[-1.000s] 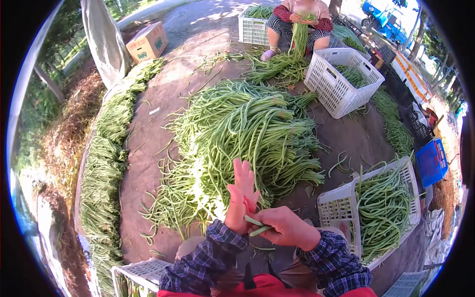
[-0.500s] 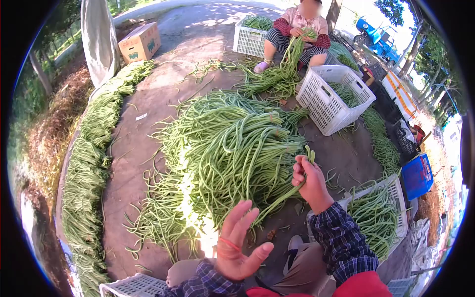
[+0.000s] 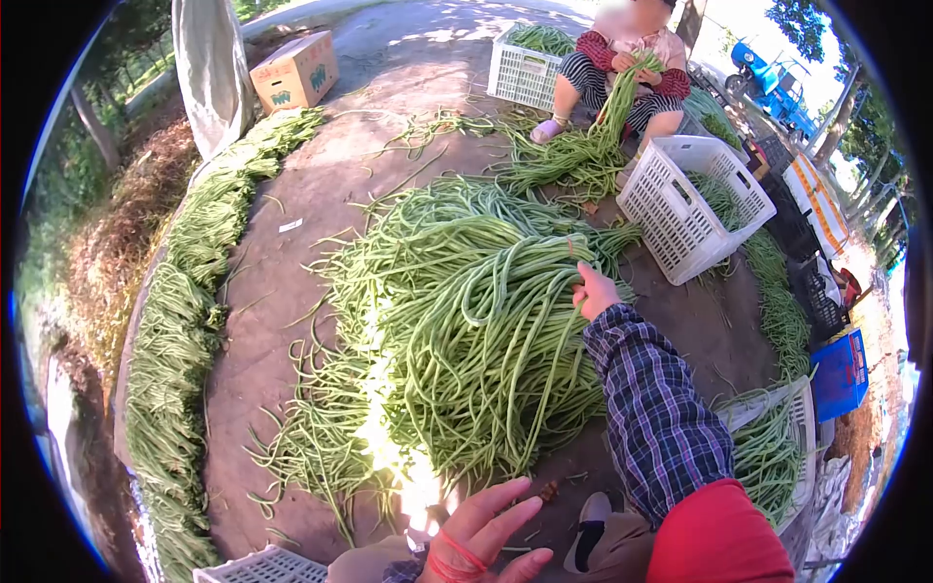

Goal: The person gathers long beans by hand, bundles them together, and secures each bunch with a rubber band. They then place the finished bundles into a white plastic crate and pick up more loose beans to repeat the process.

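Centrally, a big heap of long beans [image 3: 466, 311] spread on the bare ground [image 3: 292, 282], filling the middle of the frame. Right hand [image 3: 595, 290] stretched well forward at centre right, plaid sleeve [image 3: 656, 418] running down toward the lower right, arm almost straight. Fingers of that hand curled down into the right edge of the heap, closed around a few bean strands there. Left hand [image 3: 484, 544] low at the bottom centre, palm up and tilted, fingers spread apart and holding nothing, a red band [image 3: 457, 556] looped around it near the wrist. Hovering clear of the heap, just below its near edge.

Right of the heap, a white crate [image 3: 695, 204] tipped on its side, with another crate of beans [image 3: 777, 447] at the lower right just beside the sleeve. Along the left edge, a long row of beans [image 3: 185, 321] curving from top to bottom. Upper left, a cardboard box [image 3: 294, 72]. Top centre right, another person [image 3: 632, 68] seated, both hands on a bunch of beans.
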The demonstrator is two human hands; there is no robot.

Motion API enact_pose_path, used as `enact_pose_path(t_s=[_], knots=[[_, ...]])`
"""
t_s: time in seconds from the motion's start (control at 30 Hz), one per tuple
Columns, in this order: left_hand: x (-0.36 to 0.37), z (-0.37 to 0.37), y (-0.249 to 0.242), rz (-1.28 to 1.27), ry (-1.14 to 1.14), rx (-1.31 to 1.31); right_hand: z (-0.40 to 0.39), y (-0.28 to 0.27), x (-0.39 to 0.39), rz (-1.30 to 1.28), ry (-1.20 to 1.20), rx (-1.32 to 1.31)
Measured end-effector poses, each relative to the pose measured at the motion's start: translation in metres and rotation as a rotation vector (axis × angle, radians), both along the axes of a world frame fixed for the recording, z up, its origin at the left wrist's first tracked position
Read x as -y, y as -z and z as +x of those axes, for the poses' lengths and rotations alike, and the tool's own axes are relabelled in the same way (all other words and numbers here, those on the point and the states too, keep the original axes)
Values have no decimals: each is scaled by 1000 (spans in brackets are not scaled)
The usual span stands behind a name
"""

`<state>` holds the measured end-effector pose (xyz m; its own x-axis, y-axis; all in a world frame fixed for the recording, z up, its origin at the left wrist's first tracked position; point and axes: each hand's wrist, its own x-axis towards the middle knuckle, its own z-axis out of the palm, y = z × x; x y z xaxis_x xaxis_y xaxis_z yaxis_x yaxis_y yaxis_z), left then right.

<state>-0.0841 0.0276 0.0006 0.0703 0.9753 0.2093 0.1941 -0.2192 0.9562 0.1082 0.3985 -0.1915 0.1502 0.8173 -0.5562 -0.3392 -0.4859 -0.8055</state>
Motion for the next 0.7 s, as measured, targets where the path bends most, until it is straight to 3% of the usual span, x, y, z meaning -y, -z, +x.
enact_pose_path(t_s=[0.17, 0.33, 0.47, 0.53, 0.67, 0.7], knots=[[-7, -2, 3, -8, -19, -39, -10, 10, -18, -83, 41, 143], [0, 9, 2, -39, -33, -129, -14, 18, -19, -124, 88, 41], [11, 19, -2, -58, -72, -87, -13, 2, 26, 135, 179, 68], [19, 24, -6, -53, -69, -115, 2, 0, 47, 304, 81, -228], [35, 40, -11, -42, -67, -140, 20, -20, 83, 323, -117, -439], [39, 45, -12, -9, -73, -123, 22, -22, 90, 361, -164, -379]])
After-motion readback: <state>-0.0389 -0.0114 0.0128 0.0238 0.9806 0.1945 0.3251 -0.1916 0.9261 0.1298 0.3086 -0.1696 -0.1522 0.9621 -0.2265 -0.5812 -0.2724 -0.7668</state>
